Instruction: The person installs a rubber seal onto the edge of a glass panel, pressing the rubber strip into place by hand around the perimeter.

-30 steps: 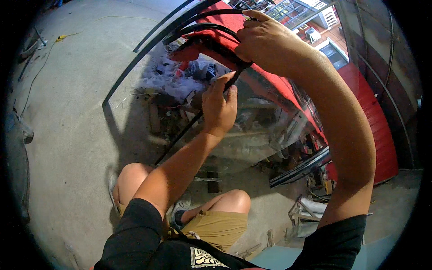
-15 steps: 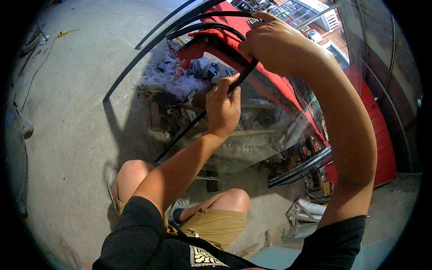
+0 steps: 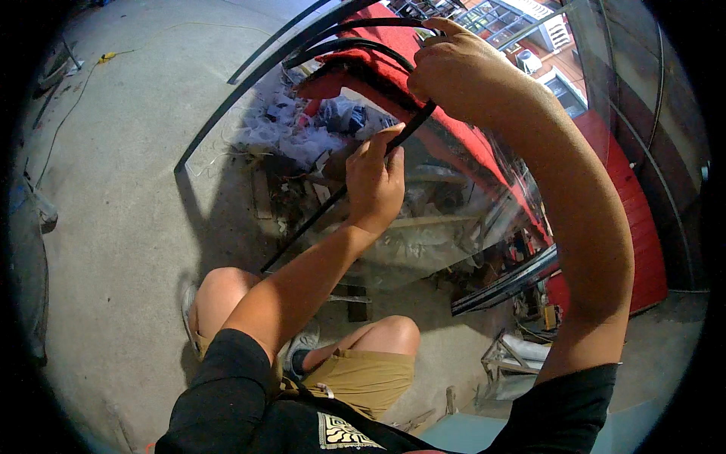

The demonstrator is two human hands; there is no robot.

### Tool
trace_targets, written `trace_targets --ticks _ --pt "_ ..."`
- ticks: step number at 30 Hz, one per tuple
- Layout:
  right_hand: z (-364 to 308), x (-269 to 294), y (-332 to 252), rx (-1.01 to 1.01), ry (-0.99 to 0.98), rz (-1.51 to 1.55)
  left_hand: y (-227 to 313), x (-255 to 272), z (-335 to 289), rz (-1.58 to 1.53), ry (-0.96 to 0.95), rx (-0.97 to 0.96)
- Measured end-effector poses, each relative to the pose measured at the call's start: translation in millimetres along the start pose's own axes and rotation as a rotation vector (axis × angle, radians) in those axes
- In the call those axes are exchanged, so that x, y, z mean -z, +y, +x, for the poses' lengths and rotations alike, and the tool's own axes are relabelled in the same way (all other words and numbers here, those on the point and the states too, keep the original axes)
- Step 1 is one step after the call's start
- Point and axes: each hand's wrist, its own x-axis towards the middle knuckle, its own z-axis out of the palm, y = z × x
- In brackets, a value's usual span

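A long black rubber-like strip (image 3: 304, 230) runs slantwise along the edge of a clear glass pane (image 3: 423, 250). My left hand (image 3: 376, 181) is closed round the strip about midway, thumb and fingers pinching it against the pane's edge. Farther up and to the right, my right hand (image 3: 465, 72) is closed on the same strip, with its index finger stretched toward an upper length. Beyond that hand the strip bends back in loops (image 3: 355, 47) to the left. Part of it is hidden behind my right fingers.
Red cloth-like covering (image 3: 476, 144) lies behind the pane. White plastic scraps (image 3: 291, 136) are heaped beyond my left hand. Dark curved bars (image 3: 227, 110) rest on the concrete floor (image 3: 121, 204). Metal profiles (image 3: 507, 284) stick out at the right, near a red panel (image 3: 639, 234).
My right hand and forearm have shifted very slightly. My left hand stays in place on the strip.
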Motion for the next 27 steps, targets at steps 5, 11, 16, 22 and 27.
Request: trace_targets --ticks 5,11,16,22,27 --pt "2.7 0.8 4.5 -0.039 -0.126 0.018 -1.0 1.2 -6.6 0.182 -0.050 -0.025" --pt "-0.4 -3.3 8.1 -0.018 -0.031 0.006 -3.4 1.4 -8.1 0.233 -0.108 -0.018" --pt "0.8 4.7 2.4 -0.038 -0.073 -0.056 -2.9 3.6 -6.8 0.236 -0.117 -0.030" --pt "-6.2 -5.8 1.0 -0.013 -0.036 -0.097 -4.6 1.6 -3.4 0.248 -0.181 -0.001" --pt "-1.2 -7.2 2.7 -0.014 -0.007 -0.134 -7.4 3.5 4.2 0.244 -0.177 0.000"
